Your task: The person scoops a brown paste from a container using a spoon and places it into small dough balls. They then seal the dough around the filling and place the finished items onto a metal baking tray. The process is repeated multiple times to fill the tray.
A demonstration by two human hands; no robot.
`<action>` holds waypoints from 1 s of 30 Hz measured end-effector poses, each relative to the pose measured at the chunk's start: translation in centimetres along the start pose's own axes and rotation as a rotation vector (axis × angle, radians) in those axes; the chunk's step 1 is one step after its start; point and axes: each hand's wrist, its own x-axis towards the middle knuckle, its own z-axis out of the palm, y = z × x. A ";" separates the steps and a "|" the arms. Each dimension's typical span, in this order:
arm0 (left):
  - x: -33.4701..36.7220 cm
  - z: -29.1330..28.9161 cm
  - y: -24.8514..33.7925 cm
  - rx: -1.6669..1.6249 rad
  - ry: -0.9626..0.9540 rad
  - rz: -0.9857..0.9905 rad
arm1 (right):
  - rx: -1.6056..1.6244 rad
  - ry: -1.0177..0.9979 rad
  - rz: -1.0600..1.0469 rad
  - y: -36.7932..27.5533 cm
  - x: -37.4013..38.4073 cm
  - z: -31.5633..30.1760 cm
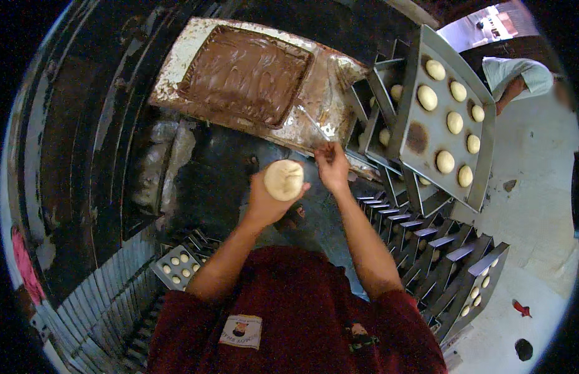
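My left hand [269, 202] is closed around a pale, round dough ball [284, 179] with a crease across its top. To its right, at the near edge of the worktop, my right hand [332, 169] has its fingers pinched on the end of a thin, flat, knife-like tool [314, 122]. The tool points away from me and to the left, over the worktop. Beyond both hands lies a rectangular tray [309, 68] filled with a smooth brown chocolate-like spread [249, 75]; neither hand touches it.
Stacked metal trays [417, 134] at the right bear several dough balls [454, 123]. More racked trays [448, 255] stand near my right arm, and another tray [168, 278] sits by my left elbow. A person [520, 76] is at the far right.
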 end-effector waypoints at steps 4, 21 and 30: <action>3.2 -7.3 -1.1 0.046 0.066 0.005 | -0.521 0.325 -0.385 3.3 7.6 4.3; 11.4 -24.2 -4.6 0.103 0.187 -0.194 | -0.473 0.089 -0.248 -6.5 5.4 7.3; 10.8 -23.4 -5.0 0.053 0.087 -0.223 | -1.578 -1.101 -0.263 -16.7 15.8 11.9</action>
